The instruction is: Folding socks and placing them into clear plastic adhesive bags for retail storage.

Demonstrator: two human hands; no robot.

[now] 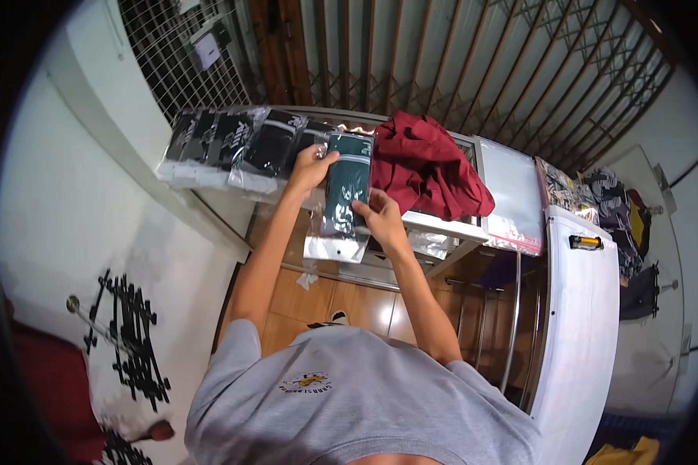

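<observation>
A folded dark green garment in a clear plastic bag [348,189] is held upright between my hands in front of a glass display counter. My left hand [312,168] grips its upper left edge, thumb on the front. My right hand [382,216] holds its right side lower down, thumb against the plastic. Left of it, several bagged black garments [227,142] lie in a row on the counter, partly overlapping. To the right, a crumpled dark red cloth [427,165] rests on the counter top.
A stack of clear plastic bags [512,195] lies right of the red cloth. Beyond it stands a white panel [584,325] with a yellow and black tool [586,242]. Black hangers [131,337] hang on the left wall. A folding metal gate [430,58] closes the far side.
</observation>
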